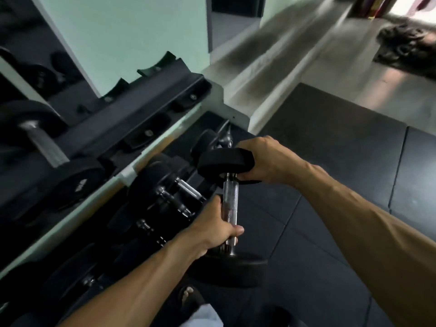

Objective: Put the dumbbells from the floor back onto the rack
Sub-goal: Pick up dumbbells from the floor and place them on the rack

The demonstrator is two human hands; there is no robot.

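Holding dumbbell upright: left hand grip wraps handle, right hand clasps top head; rack up-left, nearer left hand.

Gym, weights area. Evidence: angled dumbbell rack with saddle cradles, black rubber-headed dumbbells lined up underneath, black rubber floor mats, pale green wall behind.
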